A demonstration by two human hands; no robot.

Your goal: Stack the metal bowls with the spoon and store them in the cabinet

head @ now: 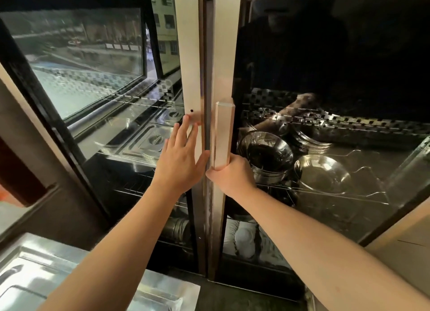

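A tall cabinet with two glass doors fills the view. My right hand (pixel 229 172) is closed around the lower end of the right door's metal handle (pixel 223 136). My left hand (pixel 180 157) lies flat with fingers spread against the left door's steel frame (pixel 189 78). Behind the right glass door, a stack of metal bowls (pixel 267 156) stands on a wire shelf (pixel 325 194), with a single shallower metal bowl (pixel 322 174) beside it on the right. No spoon is visible.
Steel trays (pixel 149 138) sit behind the left glass, which reflects buildings outside. A stack of plates (pixel 310 141) rests behind the bowls. White dishes (pixel 244 238) stand on a lower shelf. A steel counter (pixel 41 271) lies at the bottom left.
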